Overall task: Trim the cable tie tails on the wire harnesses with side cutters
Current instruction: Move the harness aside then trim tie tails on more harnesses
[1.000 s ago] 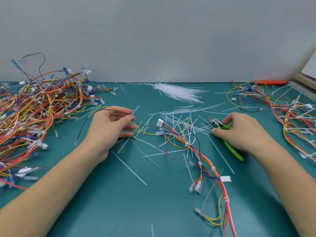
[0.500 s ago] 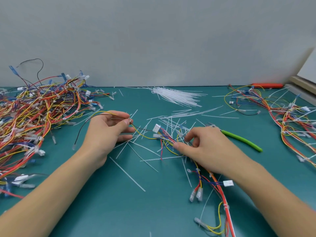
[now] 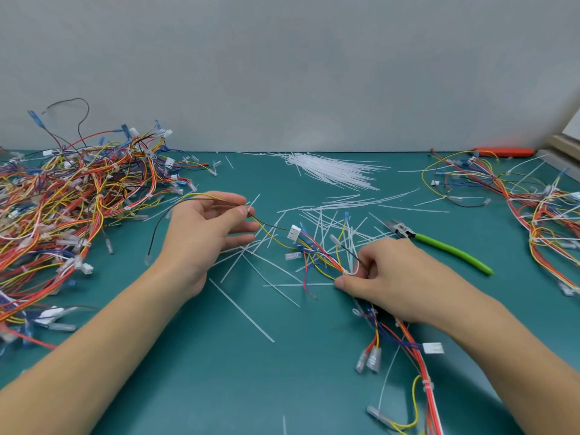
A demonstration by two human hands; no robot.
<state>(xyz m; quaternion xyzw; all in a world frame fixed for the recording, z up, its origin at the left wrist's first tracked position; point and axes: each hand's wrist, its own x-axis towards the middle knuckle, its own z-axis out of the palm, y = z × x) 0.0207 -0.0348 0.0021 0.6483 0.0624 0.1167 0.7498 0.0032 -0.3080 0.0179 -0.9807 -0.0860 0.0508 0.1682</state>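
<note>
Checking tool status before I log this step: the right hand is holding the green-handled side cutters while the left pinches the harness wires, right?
Not quite. In the head view the side cutters lie on the mat, untouched; the right hand pinches the harness at a tie. The left hand does pinch the wires.

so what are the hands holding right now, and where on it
Both hold one harness: left hand pinches its yellow and black wires, right hand pinches the bundle at a tie. Cutters lie unheld.

A green-blue counter (image 3: pixel 188 387) fills the bottom. Right behind the counter stands a plain grey wall (image 3: pixel 282 64). At the counter's far right corner sits a pale frame (image 3: pixel 561 146). The light is soft and even.
</note>
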